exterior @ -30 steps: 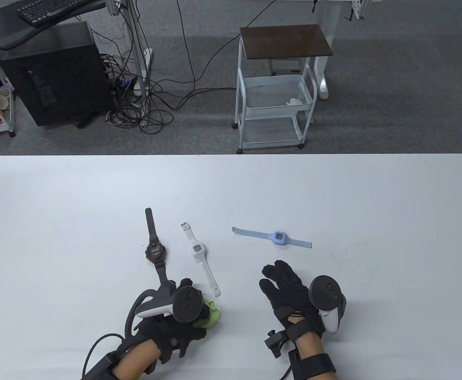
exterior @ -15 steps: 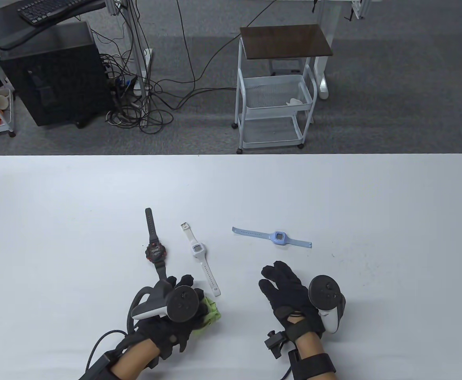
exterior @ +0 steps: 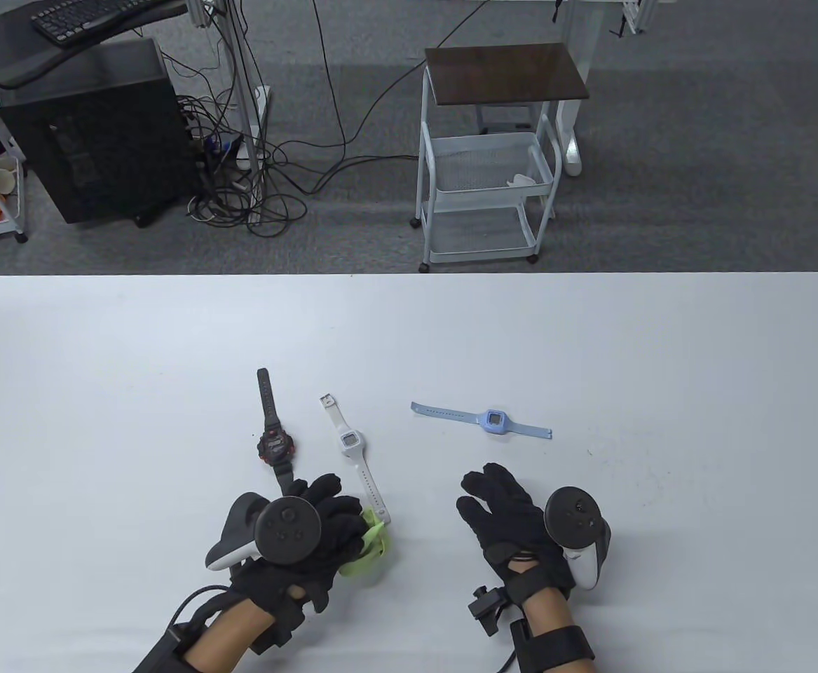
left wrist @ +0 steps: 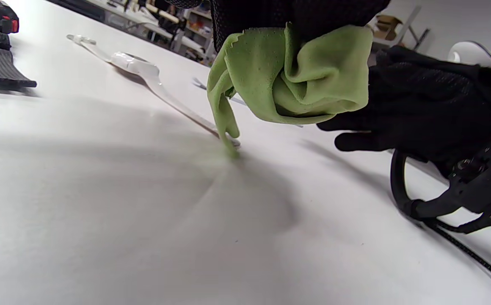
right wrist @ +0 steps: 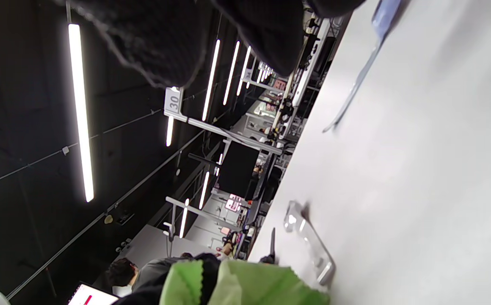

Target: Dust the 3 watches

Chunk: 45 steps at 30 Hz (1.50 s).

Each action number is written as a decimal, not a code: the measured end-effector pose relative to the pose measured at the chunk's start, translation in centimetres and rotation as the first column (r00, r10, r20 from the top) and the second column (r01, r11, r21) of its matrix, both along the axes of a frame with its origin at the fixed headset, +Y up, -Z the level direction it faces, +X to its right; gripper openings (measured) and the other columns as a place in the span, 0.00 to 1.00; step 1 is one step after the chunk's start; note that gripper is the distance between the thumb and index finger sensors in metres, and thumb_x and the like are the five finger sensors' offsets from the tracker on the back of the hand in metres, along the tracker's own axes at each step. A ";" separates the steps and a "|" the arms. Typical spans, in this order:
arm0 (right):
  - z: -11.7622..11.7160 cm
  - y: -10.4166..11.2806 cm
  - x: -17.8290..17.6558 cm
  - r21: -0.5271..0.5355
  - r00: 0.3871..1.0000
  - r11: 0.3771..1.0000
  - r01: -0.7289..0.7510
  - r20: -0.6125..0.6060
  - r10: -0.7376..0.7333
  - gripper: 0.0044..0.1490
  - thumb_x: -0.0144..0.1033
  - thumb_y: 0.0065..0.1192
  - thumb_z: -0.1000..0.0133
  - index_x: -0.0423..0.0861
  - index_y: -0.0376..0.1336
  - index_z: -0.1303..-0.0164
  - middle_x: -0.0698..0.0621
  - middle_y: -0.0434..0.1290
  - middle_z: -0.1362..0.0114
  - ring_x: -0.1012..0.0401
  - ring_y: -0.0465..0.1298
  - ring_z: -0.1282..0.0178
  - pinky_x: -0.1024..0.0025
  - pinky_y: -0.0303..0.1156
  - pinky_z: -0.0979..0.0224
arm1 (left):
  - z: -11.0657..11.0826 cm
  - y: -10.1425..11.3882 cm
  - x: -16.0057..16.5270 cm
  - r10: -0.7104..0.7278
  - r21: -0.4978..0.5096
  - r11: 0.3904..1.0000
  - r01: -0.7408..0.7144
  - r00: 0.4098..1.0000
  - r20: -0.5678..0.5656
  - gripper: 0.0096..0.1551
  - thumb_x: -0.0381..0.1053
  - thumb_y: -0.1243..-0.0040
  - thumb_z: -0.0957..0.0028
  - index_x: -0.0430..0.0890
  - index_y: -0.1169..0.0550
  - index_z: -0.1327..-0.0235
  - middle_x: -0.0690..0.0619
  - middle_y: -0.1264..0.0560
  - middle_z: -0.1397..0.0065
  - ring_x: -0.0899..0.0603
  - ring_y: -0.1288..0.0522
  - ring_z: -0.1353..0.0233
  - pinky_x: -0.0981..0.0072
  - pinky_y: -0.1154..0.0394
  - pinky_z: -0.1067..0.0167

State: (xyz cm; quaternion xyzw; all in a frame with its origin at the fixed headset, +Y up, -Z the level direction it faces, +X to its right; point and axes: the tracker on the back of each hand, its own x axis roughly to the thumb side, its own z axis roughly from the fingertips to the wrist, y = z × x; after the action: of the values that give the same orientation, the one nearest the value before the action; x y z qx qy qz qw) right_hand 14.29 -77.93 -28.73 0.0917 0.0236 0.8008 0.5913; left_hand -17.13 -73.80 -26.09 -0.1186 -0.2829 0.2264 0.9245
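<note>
Green microfibre, bunched into a wad, is what the left hand (exterior: pixel 310 533) grips: its fingers curl round the cloth (exterior: pixel 365 552) so that a loose corner hangs down, and in the left wrist view that corner (left wrist: pixel 227 135) reaches the white surface (exterior: pixel 591 350) right at the near strap end of the white watch (exterior: pixel 350 442). Holding the cloth balled like this gives a soft pad to wipe with while leaving a tail to drag along a strap, which suits dusting.

All three watches lie flat with straps stretched out, faces up, spaced apart in a row just ahead of the hands, presumably so that each can be wiped along its whole length without being lifted. On the person's left is the black watch (exterior: pixel 275 444) with red trim, its near strap running under the left hand's fingers. Next sits the white one, and the pale blue watch (exterior: pixel 494 420) lies crosswise, just beyond the right hand (exterior: pixel 514 522).

That right hand rests palm-down on the surface, fingers relaxed and loosely spread, holding nothing. My guess is that it waits there to pin a strap so the watch does not slide under the cloth. The wiping looks about to begin at the white watch.
</note>
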 end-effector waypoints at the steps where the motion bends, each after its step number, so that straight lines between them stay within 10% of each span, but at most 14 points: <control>1: 0.0 0.0 0.0 0.000 1.000 1.000 0.000 0.000 0.000 0.44 0.53 0.64 0.50 0.34 0.62 0.33 0.27 0.48 0.22 0.27 0.46 0.27 0.22 0.35 0.38 | 0.1 0.1 -0.1 0.019 0.007 1.000 -0.019 1.000 0.001 0.24 0.56 0.47 0.36 0.47 0.26 0.33 0.51 0.37 0.18 0.31 0.51 0.13 0.29 0.57 0.25; 24: -2.4 2.4 -0.5 0.182 0.959 0.942 -0.282 0.017 0.284 0.46 0.51 0.70 0.52 0.36 0.61 0.31 0.28 0.52 0.22 0.28 0.50 0.27 0.21 0.37 0.37 | 0.1 2.3 -2.4 0.458 -0.027 0.888 -0.460 0.887 -0.049 0.24 0.57 0.49 0.35 0.46 0.27 0.33 0.51 0.36 0.18 0.31 0.51 0.14 0.27 0.58 0.26; 45: -15.3 3.3 -7.7 0.098 0.579 0.599 -0.794 -0.176 0.796 0.43 0.44 0.74 0.55 0.37 0.64 0.33 0.34 0.60 0.23 0.33 0.58 0.27 0.26 0.37 0.31 | -0.1 2.7 -2.9 0.484 -0.018 0.874 -0.486 0.873 -0.062 0.24 0.56 0.51 0.35 0.46 0.29 0.31 0.50 0.38 0.18 0.31 0.52 0.13 0.27 0.58 0.26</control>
State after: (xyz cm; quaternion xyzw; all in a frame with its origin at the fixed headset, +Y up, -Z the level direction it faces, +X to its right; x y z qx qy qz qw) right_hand 6.63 -74.64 -43.98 0.1545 0.1182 0.9670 0.1643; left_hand -20.03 -71.07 -26.17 -0.0528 -0.2742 0.4586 0.8436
